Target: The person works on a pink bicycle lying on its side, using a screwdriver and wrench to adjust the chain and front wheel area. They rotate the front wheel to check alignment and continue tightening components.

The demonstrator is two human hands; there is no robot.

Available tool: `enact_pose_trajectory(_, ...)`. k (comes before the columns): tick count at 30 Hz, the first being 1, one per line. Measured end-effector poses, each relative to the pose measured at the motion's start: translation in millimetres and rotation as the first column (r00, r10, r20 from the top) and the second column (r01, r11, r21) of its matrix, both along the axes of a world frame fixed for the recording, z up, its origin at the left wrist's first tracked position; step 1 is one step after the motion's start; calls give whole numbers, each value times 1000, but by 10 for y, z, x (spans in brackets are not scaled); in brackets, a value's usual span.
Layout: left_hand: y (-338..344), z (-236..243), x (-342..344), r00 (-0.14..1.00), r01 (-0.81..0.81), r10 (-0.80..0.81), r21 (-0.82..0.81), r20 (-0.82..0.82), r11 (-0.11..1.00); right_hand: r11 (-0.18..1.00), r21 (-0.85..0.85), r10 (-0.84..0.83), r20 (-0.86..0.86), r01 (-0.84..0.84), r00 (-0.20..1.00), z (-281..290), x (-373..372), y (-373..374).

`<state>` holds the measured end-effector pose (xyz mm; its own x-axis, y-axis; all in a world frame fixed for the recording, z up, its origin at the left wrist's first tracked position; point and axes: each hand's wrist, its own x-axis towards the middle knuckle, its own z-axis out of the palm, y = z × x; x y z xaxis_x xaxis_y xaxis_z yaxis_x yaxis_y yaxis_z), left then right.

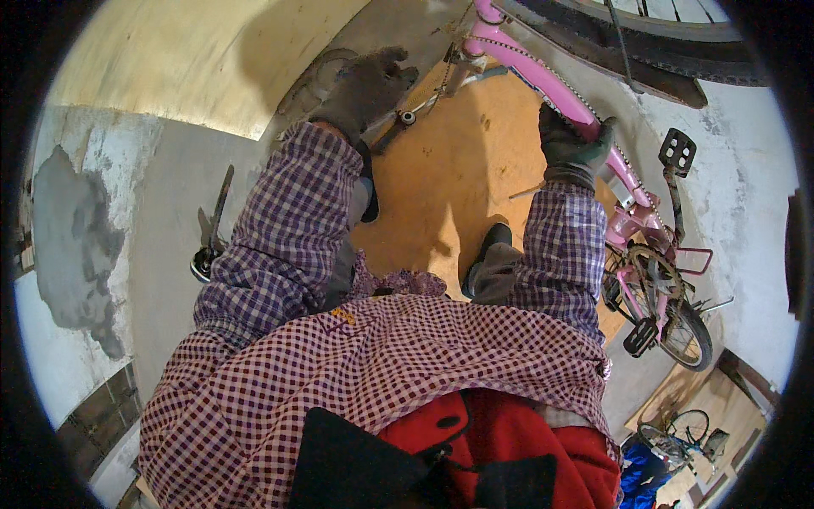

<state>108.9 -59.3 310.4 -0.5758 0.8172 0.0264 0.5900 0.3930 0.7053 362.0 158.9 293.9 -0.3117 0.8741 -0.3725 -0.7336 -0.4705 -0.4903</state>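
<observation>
Pink bike frame (553,78), cropped at top, clasped in right hand (577,151). Left hand (363,92): fingers apart. Room between, over orange board (445,170).

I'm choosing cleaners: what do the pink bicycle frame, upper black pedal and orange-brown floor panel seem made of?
Pink bicycle frame: probably painted metal, glossy, from its smooth highlights.
Upper black pedal: likely matte molded plastic, given its dark blocky cage; coated metal possible.
Orange-brown floor panel: perhaps wood; flat, dull, stained.
</observation>
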Motion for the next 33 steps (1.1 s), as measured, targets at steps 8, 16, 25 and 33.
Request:
enact_pose_trajectory(8, 224, 195, 83, 1000, 7, -5, -79, 25, 997, 998, -59, -13, 4, 13, 1000, 106, 16, 54)
enact_pose_trajectory(16, 324, 156, 125, 1000, -19, 19, -56, -5, 998, 990, -141, -25, -64, 16, 998, 264, 91, 164)
enact_pose_trajectory(25, 319, 154, 217, 999, -17, 18, -31, 29, 999, 997, -68, -36, 57, 40, 998, 169, 148, 283)
enact_pose_trajectory(33, 337, 453, 187, 1000, 18, -16, -130, 16, 991, 1000, 1, -12, -68, 12, 998, 444, 91, 218)
